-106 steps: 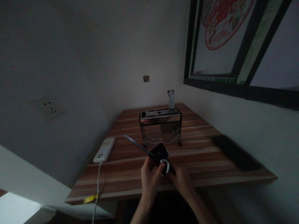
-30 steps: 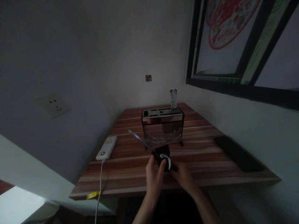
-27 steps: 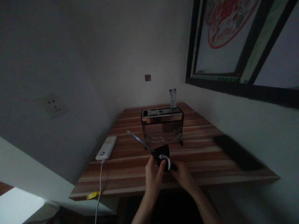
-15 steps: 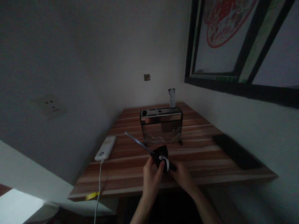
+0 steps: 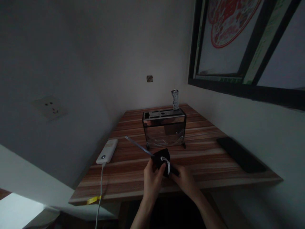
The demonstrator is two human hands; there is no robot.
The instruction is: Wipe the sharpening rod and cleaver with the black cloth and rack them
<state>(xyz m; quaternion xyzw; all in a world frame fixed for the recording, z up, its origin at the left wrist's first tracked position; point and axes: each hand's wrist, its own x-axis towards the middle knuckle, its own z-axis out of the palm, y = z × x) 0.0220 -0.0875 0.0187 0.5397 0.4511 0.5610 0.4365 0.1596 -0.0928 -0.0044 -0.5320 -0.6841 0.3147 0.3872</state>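
Observation:
Over the front part of the table, both hands hold a dark bundle (image 5: 160, 157), a black folded or flat piece whose exact kind I cannot make out. A white cord or tie (image 5: 168, 164) loops across it. From its left side a thin, pale, shiny strip (image 5: 138, 145) sticks out up and to the left. My left hand (image 5: 152, 178) grips the bundle's left and lower side, thumb near the white tie. My right hand (image 5: 184, 179) is closed around a dark, handle-like end on the right. Its fingertips are partly hidden.
Behind the hands stands a slotted rack (image 5: 164, 127) with clear sides; a foil-like wrapped piece (image 5: 175, 99) rises at its back right. A white power bank (image 5: 107, 151) with a cable (image 5: 101, 181) lies left. A dark flat slab (image 5: 240, 155) lies right on the wooden table (image 5: 126, 178).
Both hands and the dark bundle have shifted slightly left. The strip's tip has moved a little left and down. The grip looks the same.

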